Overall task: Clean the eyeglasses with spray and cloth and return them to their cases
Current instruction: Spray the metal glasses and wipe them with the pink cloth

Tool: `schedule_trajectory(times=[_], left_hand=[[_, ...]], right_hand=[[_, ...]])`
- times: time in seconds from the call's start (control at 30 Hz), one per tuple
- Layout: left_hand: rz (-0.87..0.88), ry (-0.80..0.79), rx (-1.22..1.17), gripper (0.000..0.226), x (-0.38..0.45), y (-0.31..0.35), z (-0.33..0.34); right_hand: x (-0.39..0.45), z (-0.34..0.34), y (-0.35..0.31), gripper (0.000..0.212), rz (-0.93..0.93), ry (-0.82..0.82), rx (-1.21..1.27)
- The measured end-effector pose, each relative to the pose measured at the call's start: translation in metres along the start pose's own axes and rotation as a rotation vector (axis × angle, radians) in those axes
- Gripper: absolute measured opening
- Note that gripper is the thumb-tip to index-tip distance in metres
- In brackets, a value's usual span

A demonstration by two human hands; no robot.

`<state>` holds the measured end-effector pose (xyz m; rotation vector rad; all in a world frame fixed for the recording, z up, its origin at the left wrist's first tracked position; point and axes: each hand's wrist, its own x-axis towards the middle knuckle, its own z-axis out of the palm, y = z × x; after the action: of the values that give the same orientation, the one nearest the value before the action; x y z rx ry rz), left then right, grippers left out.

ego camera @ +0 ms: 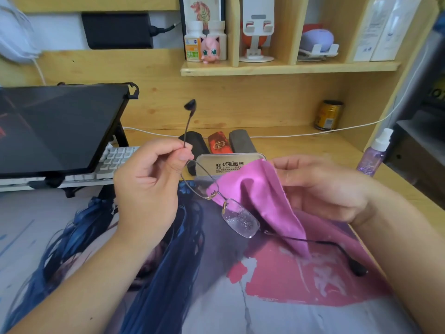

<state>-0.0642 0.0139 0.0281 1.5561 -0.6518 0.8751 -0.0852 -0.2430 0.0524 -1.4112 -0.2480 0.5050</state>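
1. Pinching one temple, the left hand [147, 182] lifts the eyeglasses [226, 208] above the table, exposing the wet lens
2. The right hand [320, 189] grips the pink cloth [260, 196] behind it, ready for wiping

Eyeglasses [237, 218] held above the mat [216, 285] on the tabletop [301, 145], cloth [260, 196] just right of them. Farther back, an open case [228, 162], three closed cases [218, 143] behind. Spray bottle [373, 155] far right, keyboard [115, 160] far left.
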Motion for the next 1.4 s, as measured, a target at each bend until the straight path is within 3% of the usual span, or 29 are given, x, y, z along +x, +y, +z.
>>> schedule_trajectory(times=[0.07,0.17,0.2,0.4,0.57,0.7,0.77,0.9,1.07,1.13,1.2,1.33,1.4], left_hand=[[-0.003,-0.002,0.013,0.017,0.0,-0.001,-0.001],[-0.004,0.005,0.031,0.015,0.001,-0.001,-0.002],[0.007,0.009,0.044,0.014,0.001,-0.001,-0.003],[0.08,-0.011,0.091,0.008,0.004,0.0,-0.005],[0.094,-0.055,0.085,0.009,0.002,0.001,-0.003],[0.053,-0.015,0.086,0.009,0.003,0.002,-0.002],[0.045,-0.002,0.085,0.01,0.003,0.001,-0.002],[0.063,-0.045,0.079,0.01,0.002,0.0,-0.002],[0.032,-0.062,0.052,0.011,0.001,0.001,0.001],[-0.009,-0.051,0.038,0.013,0.001,0.0,0.001],[-0.045,-0.027,0.029,0.015,0.002,-0.001,0.0],[-0.055,0.003,0.033,0.012,0.005,-0.002,-0.002],[-0.052,0.001,0.029,0.014,0.005,-0.001,-0.002]], right_hand=[[0.004,0.011,0.005,0.053,0.022,-0.062,0.082],[0.006,0.027,0.012,0.016,0.051,-0.099,-0.008],[0.006,0.031,0.014,0.014,0.049,-0.099,-0.028],[0.008,0.039,0.02,0.039,0.095,-0.061,-0.121],[0.009,0.051,0.019,0.015,0.125,-0.035,-0.227],[0.006,0.049,0.014,0.016,0.093,-0.038,-0.068],[0.005,0.049,0.015,0.008,0.132,-0.093,0.019],[0.009,0.045,0.023,0.031,0.214,-0.228,-0.001],[0.009,0.055,0.027,0.016,0.169,-0.091,-0.052],[0.006,0.058,0.023,0.021,0.164,-0.042,-0.088],[0.007,0.06,0.02,0.025,0.156,-0.032,-0.062],[0.011,0.058,0.023,0.006,0.144,-0.047,0.087],[0.008,0.057,0.02,0.017,0.175,-0.084,0.078]])
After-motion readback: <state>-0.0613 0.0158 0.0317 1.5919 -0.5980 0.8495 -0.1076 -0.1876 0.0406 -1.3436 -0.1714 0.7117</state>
